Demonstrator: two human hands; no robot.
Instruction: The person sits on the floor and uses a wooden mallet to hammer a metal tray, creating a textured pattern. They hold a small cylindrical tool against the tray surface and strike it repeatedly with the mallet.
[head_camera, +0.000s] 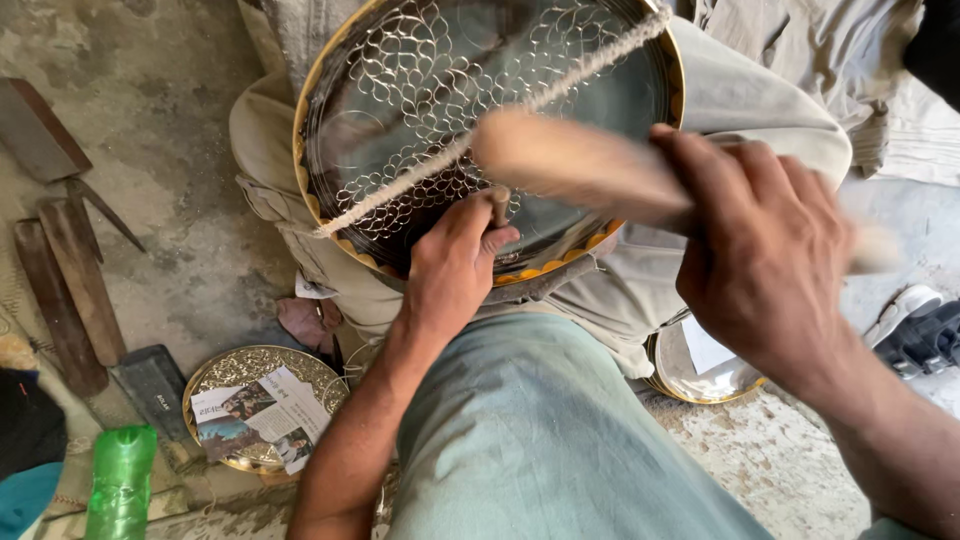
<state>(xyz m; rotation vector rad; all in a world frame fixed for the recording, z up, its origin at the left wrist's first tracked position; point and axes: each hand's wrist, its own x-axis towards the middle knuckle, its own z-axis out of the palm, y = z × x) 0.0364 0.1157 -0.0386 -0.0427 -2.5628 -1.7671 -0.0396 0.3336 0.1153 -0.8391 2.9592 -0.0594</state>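
Observation:
A round dark metal plate (600, 90) with a gold rim and an engraved scale-like pattern rests on my lap, a twisted cord (400, 195) stretched across it. My left hand (455, 265) grips a small chisel (499, 203) with its tip on the plate's lower part. My right hand (765, 255) holds a wooden mallet (575, 160), blurred with motion, just above the chisel.
On the concrete floor to the left lie wooden and metal bars (70, 290), a dark block (150, 385), a green bottle (120, 480) and a brass plate (235, 370) under a sheet of newspaper (262, 415). Another shiny plate (700, 375) lies at the right, by a shoe (920, 330).

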